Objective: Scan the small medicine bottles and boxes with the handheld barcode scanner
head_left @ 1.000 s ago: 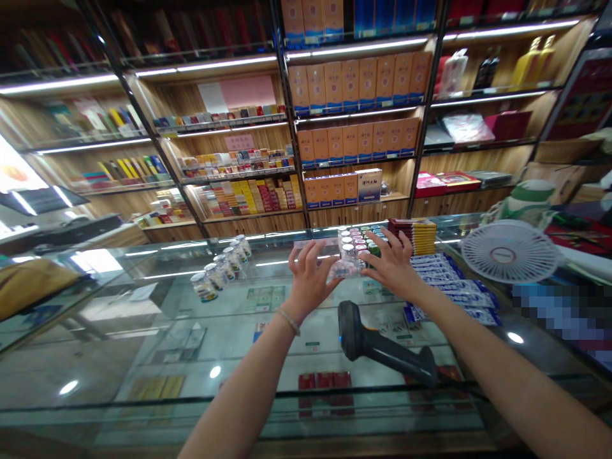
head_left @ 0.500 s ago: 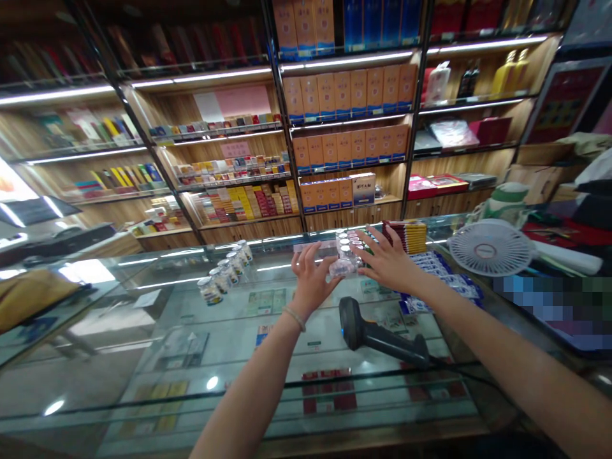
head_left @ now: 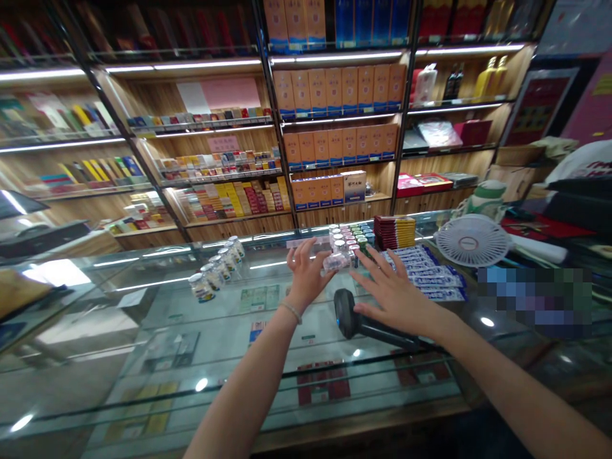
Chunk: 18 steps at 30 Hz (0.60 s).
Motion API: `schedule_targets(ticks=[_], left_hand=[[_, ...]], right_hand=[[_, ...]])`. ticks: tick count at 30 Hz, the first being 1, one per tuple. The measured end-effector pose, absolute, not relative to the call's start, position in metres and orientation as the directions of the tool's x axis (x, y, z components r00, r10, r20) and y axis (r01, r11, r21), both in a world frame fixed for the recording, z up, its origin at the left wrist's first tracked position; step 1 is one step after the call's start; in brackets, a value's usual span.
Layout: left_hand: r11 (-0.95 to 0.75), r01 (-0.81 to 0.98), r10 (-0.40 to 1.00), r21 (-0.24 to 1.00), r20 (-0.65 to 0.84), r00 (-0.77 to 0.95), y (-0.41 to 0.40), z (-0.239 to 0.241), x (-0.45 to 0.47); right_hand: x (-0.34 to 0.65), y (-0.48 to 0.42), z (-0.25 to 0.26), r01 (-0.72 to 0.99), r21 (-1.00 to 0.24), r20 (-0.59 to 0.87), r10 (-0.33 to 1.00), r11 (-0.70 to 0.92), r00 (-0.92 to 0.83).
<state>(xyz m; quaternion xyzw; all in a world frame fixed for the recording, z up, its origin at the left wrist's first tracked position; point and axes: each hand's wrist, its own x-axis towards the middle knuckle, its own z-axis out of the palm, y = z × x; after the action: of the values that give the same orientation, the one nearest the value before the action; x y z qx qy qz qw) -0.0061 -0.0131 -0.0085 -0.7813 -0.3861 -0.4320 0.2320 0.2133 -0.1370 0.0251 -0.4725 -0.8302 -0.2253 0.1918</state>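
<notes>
My left hand [head_left: 306, 274] pinches a small clear bottle [head_left: 336, 261] between thumb and fingers, tilted on its side above the glass counter. My right hand [head_left: 394, 296] is open, fingers spread, holding nothing. It hovers over a black barcode scanner [head_left: 345, 312] lying on the counter, and hides part of its handle. Just beyond both hands stand close rows of small bottles [head_left: 351, 234] with white, pink and green tops. On the left, a slanting line of small white-lidded jars [head_left: 217, 271] stands apart from them.
Right of the bottles lie a stack of red and yellow packs [head_left: 394, 231] and blue-white packets [head_left: 430, 273]. Farther right are a white fan [head_left: 471, 241] and a green-white flask [head_left: 486, 199]. Shelves with orange boxes [head_left: 329, 92] line the wall behind the glass counter [head_left: 215, 344].
My right hand has moved away from the bottle and down toward me, over the scanner. My left hand still holds the bottle. The view has shifted slightly.
</notes>
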Motion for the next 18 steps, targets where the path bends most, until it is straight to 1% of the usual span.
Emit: schedule_targets(ticks=[3,8,12,18], left_hand=[[-0.602,0.797,0.387,-0.041,0.858,0.337,-0.013,-0.008,-0.006],[-0.61,0.791,0.404,-0.031,0.848,0.344,-0.015,-0.008,-0.004],[-0.615,0.788,0.413,-0.026,0.841,0.35,-0.016,-0.008,-0.004],[-0.619,0.785,0.418,-0.023,0.837,0.354,-0.015,-0.008,-0.004]], right_hand=[[0.206,-0.159,0.017,0.899,0.141,0.552,0.722,0.414,-0.418],[0.193,-0.18,-0.003,0.946,0.064,0.594,0.749,0.317,-0.292],[0.187,-0.184,-0.014,0.961,0.041,0.601,0.761,0.275,-0.243],[0.182,-0.182,-0.027,0.965,0.007,0.595,0.775,0.262,-0.214]])
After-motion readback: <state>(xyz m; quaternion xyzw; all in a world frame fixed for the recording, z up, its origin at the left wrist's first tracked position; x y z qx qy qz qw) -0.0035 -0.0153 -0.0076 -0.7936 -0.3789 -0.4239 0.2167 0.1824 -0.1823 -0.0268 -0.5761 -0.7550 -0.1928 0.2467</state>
